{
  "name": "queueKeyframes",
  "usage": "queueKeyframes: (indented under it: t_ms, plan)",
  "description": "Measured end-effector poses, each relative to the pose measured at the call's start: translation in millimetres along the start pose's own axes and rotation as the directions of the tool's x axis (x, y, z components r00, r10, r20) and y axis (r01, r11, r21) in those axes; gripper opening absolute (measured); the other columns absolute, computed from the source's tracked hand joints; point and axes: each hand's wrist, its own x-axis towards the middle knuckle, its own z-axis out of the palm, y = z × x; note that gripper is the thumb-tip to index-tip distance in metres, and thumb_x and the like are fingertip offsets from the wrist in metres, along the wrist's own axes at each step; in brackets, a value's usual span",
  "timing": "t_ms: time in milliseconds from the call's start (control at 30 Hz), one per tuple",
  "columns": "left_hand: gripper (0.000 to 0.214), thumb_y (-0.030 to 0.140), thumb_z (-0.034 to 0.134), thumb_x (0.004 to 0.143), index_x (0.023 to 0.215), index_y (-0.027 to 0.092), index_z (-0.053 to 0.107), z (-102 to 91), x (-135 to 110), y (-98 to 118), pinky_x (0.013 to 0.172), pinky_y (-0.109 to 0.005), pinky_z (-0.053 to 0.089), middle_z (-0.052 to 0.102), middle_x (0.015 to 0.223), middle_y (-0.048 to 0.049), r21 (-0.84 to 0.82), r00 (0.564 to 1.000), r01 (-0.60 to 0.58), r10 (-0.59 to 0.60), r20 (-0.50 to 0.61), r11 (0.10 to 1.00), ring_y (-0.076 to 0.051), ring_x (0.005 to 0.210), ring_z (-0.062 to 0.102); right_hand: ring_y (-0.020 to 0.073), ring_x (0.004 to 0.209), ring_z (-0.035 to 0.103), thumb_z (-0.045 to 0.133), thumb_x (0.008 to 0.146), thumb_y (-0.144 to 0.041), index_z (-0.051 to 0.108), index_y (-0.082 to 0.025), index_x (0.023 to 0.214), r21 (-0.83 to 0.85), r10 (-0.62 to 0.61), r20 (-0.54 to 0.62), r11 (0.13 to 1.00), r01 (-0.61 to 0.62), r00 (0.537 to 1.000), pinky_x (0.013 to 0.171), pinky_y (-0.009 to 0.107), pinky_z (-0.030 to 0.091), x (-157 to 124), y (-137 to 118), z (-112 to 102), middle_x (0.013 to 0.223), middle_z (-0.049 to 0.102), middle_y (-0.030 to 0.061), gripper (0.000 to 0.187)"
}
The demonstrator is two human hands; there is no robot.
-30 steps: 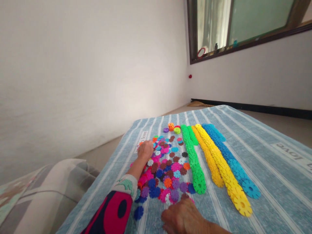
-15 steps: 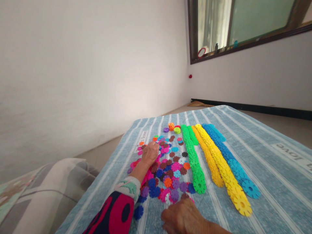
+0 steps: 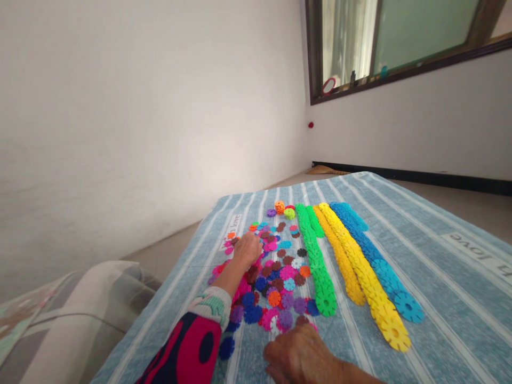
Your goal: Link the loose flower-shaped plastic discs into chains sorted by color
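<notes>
A scatter of small plastic snowflake discs (image 3: 276, 277) in pink, purple, blue, brown and orange lies on a blue striped cloth (image 3: 420, 277). My left hand (image 3: 247, 249) reaches into the far left of the scatter, fingers curled down onto the discs; what they pinch is hidden. My right hand (image 3: 302, 356) rests near the bottom edge beside the closest discs, fingers curled under. To the right run long rows of overlapped discs: green (image 3: 318, 261), yellow (image 3: 360, 272) and blue (image 3: 376, 261).
A small stack of orange, red and green discs (image 3: 285, 209) sits at the far end of the scatter. A grey cushion (image 3: 68, 314) lies at the lower left. White walls and a window (image 3: 400, 37) stand beyond the cloth.
My left hand has shifted a little to the right and nearer, deeper into the scatter. My right hand has stayed put.
</notes>
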Motion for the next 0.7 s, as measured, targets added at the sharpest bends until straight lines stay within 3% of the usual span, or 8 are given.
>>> queueKeyframes:
  t_ms: [300, 433, 500, 567, 633, 700]
  plan:
    - [0.033, 0.018, 0.037, 0.089, 0.088, 0.011, 0.07, -9.1, -4.0, -6.9, 0.084, -0.032, 0.045, 0.069, 0.098, -0.0147, -0.115, 0.993, 0.061, -0.072, -0.094, 0.992, -0.024, 0.096, 0.063, 0.0142, 0.038, 0.047, 0.067, 0.074, -0.03, 0.052, -0.022, 0.065, 0.009, 0.013, -0.028, 1.0, -0.013, 1.0, 0.044, 0.028, 0.027, 4.4, 0.4, 2.6, 0.057, 0.064, -0.0028, 0.02]
    - [0.037, 0.022, 0.035, 0.088, 0.078, 0.015, 0.07, -24.2, -15.5, -9.7, 0.072, -0.025, 0.046, 0.07, 0.08, -0.0053, -0.264, 0.99, 0.056, -0.087, -0.111, 0.963, -0.017, 0.08, 0.064, 0.0127, 0.041, 0.047, 0.058, 0.077, -0.021, 0.049, -0.021, 0.061, 0.132, 0.05, -0.144, 0.991, -0.031, 0.988, 0.045, 0.028, 0.023, -0.6, 2.9, -8.0, 0.056, 0.061, -0.0021, 0.019]
    - [0.035, 0.029, 0.039, 0.085, 0.074, 0.015, 0.07, -30.7, -26.9, -7.4, 0.063, -0.023, 0.045, 0.067, 0.068, -0.0014, -0.489, 0.991, 0.031, -0.089, -0.096, 0.872, -0.015, 0.068, 0.062, 0.0117, 0.046, 0.048, 0.053, 0.082, -0.02, 0.051, -0.021, 0.065, 0.266, 0.124, -0.247, 0.962, -0.055, 0.961, 0.047, 0.027, 0.024, -3.6, 5.4, -19.9, 0.059, 0.061, -0.0015, 0.018]
    - [0.034, 0.037, 0.045, 0.081, 0.074, 0.015, 0.07, -37.1, -41.2, -1.9, 0.057, -0.023, 0.044, 0.065, 0.064, -0.0003, -0.735, 0.996, 0.008, -0.073, -0.058, 0.678, -0.015, 0.061, 0.058, 0.0113, 0.05, 0.049, 0.047, 0.088, -0.021, 0.053, -0.02, 0.068, 0.405, 0.251, -0.326, 0.908, -0.105, 0.911, 0.05, 0.026, 0.025, -4.5, 8.9, -34.3, 0.062, 0.06, -0.0013, 0.021]
    - [0.033, 0.042, 0.051, 0.079, 0.077, 0.015, 0.071, -44.3, -56.6, 6.0, 0.053, -0.022, 0.042, 0.063, 0.06, 0.0004, -0.84, 1.0, 0.007, 0.01, 0.015, 0.542, -0.013, 0.056, 0.054, 0.0108, 0.052, 0.047, 0.045, 0.091, -0.022, 0.055, -0.02, 0.07, 0.533, 0.384, -0.349, 0.832, -0.156, 0.855, 0.051, 0.025, 0.025, -2.6, 14.0, -47.8, 0.061, 0.056, -0.0021, 0.023]
    - [0.035, 0.045, 0.054, 0.078, 0.08, 0.015, 0.071, -52.0, -70.7, 14.3, 0.049, -0.021, 0.04, 0.062, 0.058, 0.0007, -0.881, 0.995, 0.023, 0.078, 0.068, 0.472, -0.012, 0.051, 0.051, 0.0101, 0.05, 0.043, 0.048, 0.09, -0.024, 0.06, -0.02, 0.077, 0.639, 0.512, -0.333, 0.74, -0.21, 0.792, 0.05, 0.024, 0.024, 1.3, 21.3, -57.5, 0.058, 0.051, -0.0041, 0.018]
